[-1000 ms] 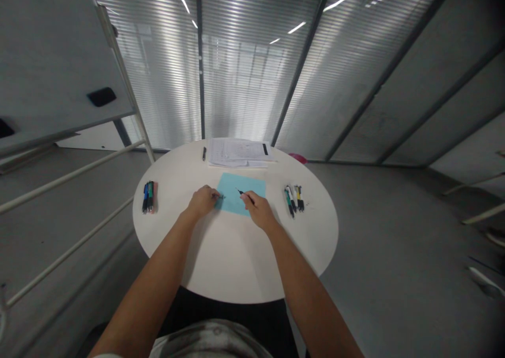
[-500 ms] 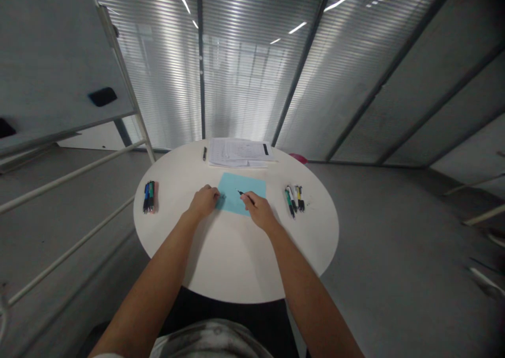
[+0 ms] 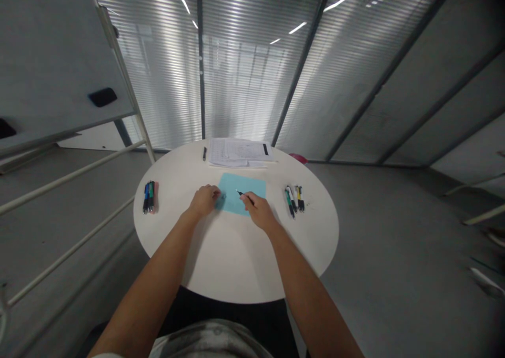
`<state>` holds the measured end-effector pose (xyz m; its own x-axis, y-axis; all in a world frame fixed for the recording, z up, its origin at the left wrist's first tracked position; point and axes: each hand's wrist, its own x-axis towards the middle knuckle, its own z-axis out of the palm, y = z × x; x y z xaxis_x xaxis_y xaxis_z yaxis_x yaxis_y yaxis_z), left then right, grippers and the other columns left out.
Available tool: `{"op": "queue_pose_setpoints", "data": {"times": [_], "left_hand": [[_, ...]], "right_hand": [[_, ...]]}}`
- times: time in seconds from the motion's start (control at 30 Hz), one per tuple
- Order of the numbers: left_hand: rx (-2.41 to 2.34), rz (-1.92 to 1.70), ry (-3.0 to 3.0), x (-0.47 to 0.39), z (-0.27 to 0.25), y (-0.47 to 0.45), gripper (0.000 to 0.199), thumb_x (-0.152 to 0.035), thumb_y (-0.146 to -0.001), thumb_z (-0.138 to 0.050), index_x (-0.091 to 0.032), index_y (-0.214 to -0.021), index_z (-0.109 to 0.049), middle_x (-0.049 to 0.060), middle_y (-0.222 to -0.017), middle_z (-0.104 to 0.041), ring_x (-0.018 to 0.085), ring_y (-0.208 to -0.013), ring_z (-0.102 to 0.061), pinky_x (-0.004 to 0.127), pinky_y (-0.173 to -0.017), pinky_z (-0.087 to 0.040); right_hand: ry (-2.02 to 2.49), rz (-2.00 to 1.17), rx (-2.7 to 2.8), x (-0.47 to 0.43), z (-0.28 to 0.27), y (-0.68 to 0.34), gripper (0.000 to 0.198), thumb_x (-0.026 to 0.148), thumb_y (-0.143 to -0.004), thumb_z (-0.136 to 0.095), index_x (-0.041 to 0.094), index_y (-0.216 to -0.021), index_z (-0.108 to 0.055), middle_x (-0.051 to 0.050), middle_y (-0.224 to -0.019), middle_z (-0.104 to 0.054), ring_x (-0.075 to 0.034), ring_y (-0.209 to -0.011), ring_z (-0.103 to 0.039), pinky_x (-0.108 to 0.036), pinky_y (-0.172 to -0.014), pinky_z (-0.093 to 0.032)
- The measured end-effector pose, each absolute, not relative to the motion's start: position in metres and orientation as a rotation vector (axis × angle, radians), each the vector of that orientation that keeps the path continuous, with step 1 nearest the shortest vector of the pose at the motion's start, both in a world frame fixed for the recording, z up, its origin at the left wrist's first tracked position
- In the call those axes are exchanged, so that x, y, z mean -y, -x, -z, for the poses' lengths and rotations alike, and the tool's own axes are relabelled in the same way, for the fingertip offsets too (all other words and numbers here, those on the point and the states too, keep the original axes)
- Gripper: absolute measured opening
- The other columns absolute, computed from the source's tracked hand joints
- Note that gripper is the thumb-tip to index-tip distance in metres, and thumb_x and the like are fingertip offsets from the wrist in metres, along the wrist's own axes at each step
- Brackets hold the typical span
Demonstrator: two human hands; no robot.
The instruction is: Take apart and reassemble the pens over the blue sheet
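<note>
A light blue sheet [image 3: 244,182] lies on the round white table [image 3: 232,266] in front of me. My right hand [image 3: 258,210] is closed around a dark pen-like object [image 3: 240,192], whose thin tip points up and left above the sheet. At the sheet's left edge rests my left hand [image 3: 204,200], fingers curled and pressed together. Small dark bits show by its fingertips, too small to name, and I cannot make out what the fingers hold.
Several pens [image 3: 149,197] lie at the table's left, and more pens [image 3: 295,199] at the right. Stacked printed papers [image 3: 236,152] sit at the far edge beside a small dark pen-like item [image 3: 204,153]. A whiteboard on a white frame [image 3: 138,121] stands to the left.
The left fingertips have shifted very slightly. The right hand and its pen-like object look almost unmoved.
</note>
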<state>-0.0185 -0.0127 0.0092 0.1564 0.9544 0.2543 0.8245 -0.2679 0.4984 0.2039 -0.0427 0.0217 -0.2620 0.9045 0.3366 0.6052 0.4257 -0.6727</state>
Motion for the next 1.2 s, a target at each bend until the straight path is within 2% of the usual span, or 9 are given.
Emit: {"op": "queue_pose_setpoints", "data": {"times": [0.27,0.4,0.5,0.73,0.9,1.2], "left_hand": [[-1.468,-1.262,-1.775,0.012,-0.017,0.01,0.029,-0.032,-0.082,-0.053,-0.016,-0.101,-0.069,0.007,-0.093,-0.07,0.017,-0.08,-0.062,0.028,-0.076,-0.047],[-1.354,-1.346,-1.511,0.014,-0.021,0.005,0.036,-0.037,-0.079,-0.057,-0.014,-0.104,-0.07,0.004,-0.073,-0.067,0.013,-0.062,-0.056,0.026,-0.064,-0.046],[-1.218,-1.387,-1.35,0.014,-0.021,0.001,0.036,-0.038,-0.075,-0.063,-0.013,-0.1,-0.07,0.001,-0.067,-0.062,0.01,-0.058,-0.054,0.026,-0.062,-0.045],[-0.862,-1.335,-1.065,0.02,-0.023,-0.012,0.034,-0.032,-0.065,-0.075,-0.012,-0.091,-0.064,0.0,-0.071,-0.062,0.01,-0.061,-0.059,0.029,-0.068,-0.049],[-0.761,-1.288,-1.018,0.026,-0.025,-0.021,0.033,-0.033,-0.067,-0.075,-0.013,-0.09,-0.063,0.005,-0.085,-0.067,0.011,-0.069,-0.063,0.032,-0.076,-0.05],[-0.729,-1.265,-0.95,0.03,-0.026,-0.025,0.03,-0.029,-0.068,-0.076,-0.012,-0.089,-0.062,0.007,-0.088,-0.068,0.012,-0.071,-0.065,0.033,-0.08,-0.051]], "right_hand": [[1.262,-0.557,1.981,0.041,-0.019,-0.205,0.036,0.049,-0.093,-0.037,0.022,-0.09,-0.061,0.001,-0.066,-0.059,-0.013,-0.062,-0.053,-0.022,-0.061,-0.038],[1.268,-0.548,1.987,0.041,-0.018,-0.205,0.037,0.05,-0.093,-0.036,0.022,-0.089,-0.06,0.001,-0.065,-0.058,-0.013,-0.062,-0.053,-0.022,-0.061,-0.038],[1.265,-0.539,1.988,0.041,-0.019,-0.205,0.037,0.049,-0.093,-0.036,0.022,-0.088,-0.061,0.001,-0.065,-0.059,-0.013,-0.062,-0.053,-0.022,-0.062,-0.038],[1.256,-0.541,1.987,0.044,-0.022,-0.205,0.036,0.048,-0.093,-0.037,0.022,-0.088,-0.062,0.001,-0.066,-0.059,-0.013,-0.061,-0.053,-0.022,-0.062,-0.038],[1.241,-0.544,1.99,0.043,-0.023,-0.204,0.036,0.048,-0.093,-0.037,0.022,-0.086,-0.06,0.001,-0.065,-0.058,-0.013,-0.061,-0.052,-0.023,-0.063,-0.038],[1.223,-0.543,2.008,0.044,-0.023,-0.203,0.036,0.048,-0.093,-0.035,0.022,-0.084,-0.058,0.002,-0.065,-0.056,-0.013,-0.061,-0.051,-0.022,-0.062,-0.037]]}}
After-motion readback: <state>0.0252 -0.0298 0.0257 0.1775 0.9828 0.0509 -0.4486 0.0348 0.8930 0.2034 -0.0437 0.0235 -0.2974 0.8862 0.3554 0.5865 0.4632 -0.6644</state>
